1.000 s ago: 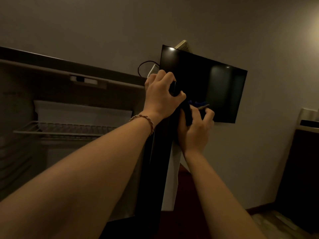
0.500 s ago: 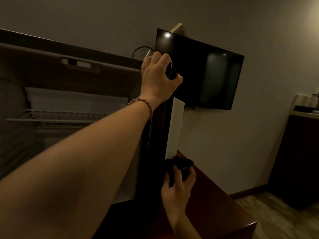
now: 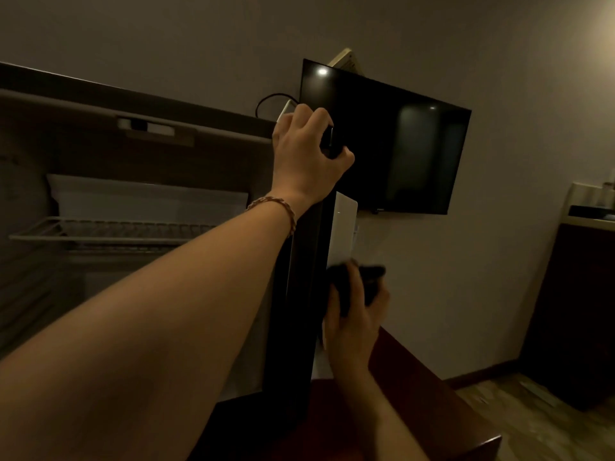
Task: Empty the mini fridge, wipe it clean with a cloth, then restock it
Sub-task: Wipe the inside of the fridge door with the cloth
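The mini fridge (image 3: 76,151) stands open at the left, with a white wire shelf (image 3: 109,232) and a pale inner compartment; nothing shows on the shelf. Its dark door (image 3: 299,294) is seen edge-on in the middle, with a white inner panel (image 3: 341,231). My left hand (image 3: 306,154) grips the door's top edge. My right hand (image 3: 357,314) presses a dark cloth (image 3: 369,277) against the door's white inner side, about halfway down.
A black wall-mounted TV (image 3: 392,144) hangs behind the door, with a cable (image 3: 266,101) looping at its left. A reddish-brown cabinet top (image 3: 416,404) lies below the door. A dark cabinet (image 3: 572,311) stands at the right on a light wooden floor (image 3: 539,420).
My right hand swept the cloth down the door from near the top to low, and has now come partway back up. My left hand stays on the door's top edge.
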